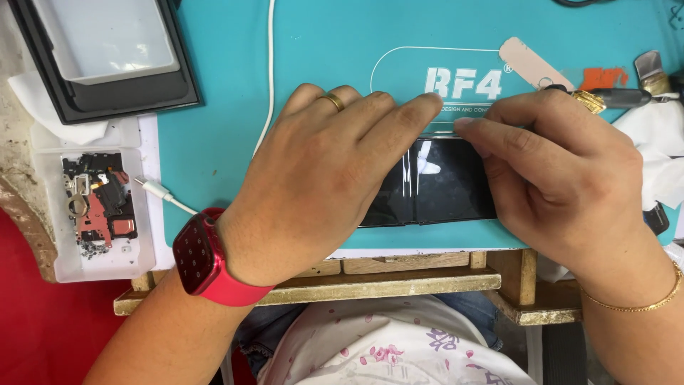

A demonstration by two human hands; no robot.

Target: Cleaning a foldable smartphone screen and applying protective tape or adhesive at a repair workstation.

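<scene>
A black glossy phone screen (445, 182) is being pressed flat on the teal work mat (214, 142), near its front edge, between both hands. The left hand (320, 178) is being laid across the screen's left part, fingers together and flat, nothing clamped; the right hand (563, 178) is being held over the right end, fingertips (470, 127) pressing the top edge, not closed around anything. The panel is judged thin, light, stiff but brittle, and slippery on its gloss; it is best taken by the long edges, not the face. A white cable (271, 71) is lying behind, a clear parts tray (92, 207) well left, tools (627, 96) at far right.
</scene>
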